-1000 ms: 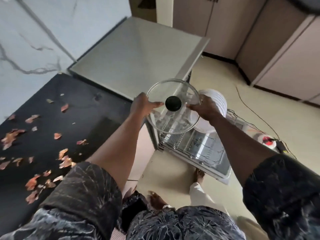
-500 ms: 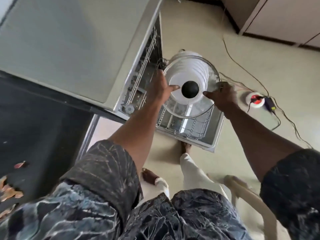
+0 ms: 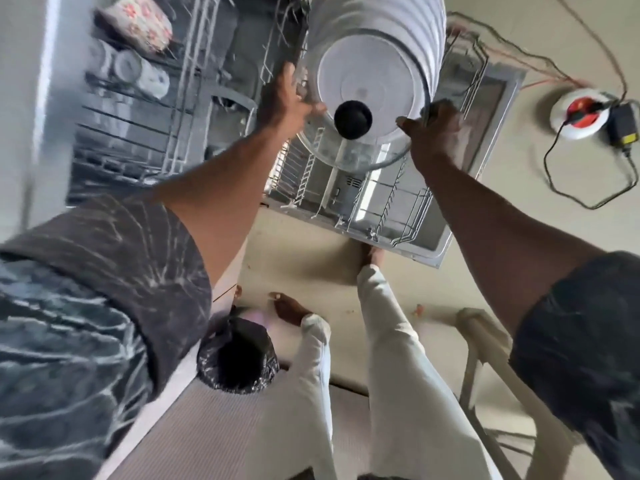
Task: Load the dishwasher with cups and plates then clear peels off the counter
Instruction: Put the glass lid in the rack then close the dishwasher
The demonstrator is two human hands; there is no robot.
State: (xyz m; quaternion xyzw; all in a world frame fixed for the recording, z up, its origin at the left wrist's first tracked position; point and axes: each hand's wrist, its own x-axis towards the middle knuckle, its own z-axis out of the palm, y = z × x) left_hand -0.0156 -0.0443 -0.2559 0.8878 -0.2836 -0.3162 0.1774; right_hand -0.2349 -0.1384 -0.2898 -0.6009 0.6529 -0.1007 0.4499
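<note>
A round glass lid (image 3: 360, 152) with a black knob (image 3: 353, 118) hangs over the pulled-out lower rack (image 3: 391, 206) of the open dishwasher. My left hand (image 3: 287, 102) grips its left rim and my right hand (image 3: 433, 128) grips its right rim. Behind the lid a row of white plates (image 3: 391, 26) stands upright in the rack. The upper rack (image 3: 138, 109) at the left holds cups (image 3: 138, 69) and a patterned bowl (image 3: 138, 24). The counter and peels are out of view.
A bin with a black liner (image 3: 239, 358) stands on the floor by my feet. A pale chair (image 3: 485, 341) is at the lower right. A white and red power reel (image 3: 581, 112) with black cables lies on the floor to the right of the dishwasher door (image 3: 498, 109).
My view has swung down and closer to the dishwasher. Both hands have carried the glass lid lower, over the lower rack in front of the plates. The counter has left view.
</note>
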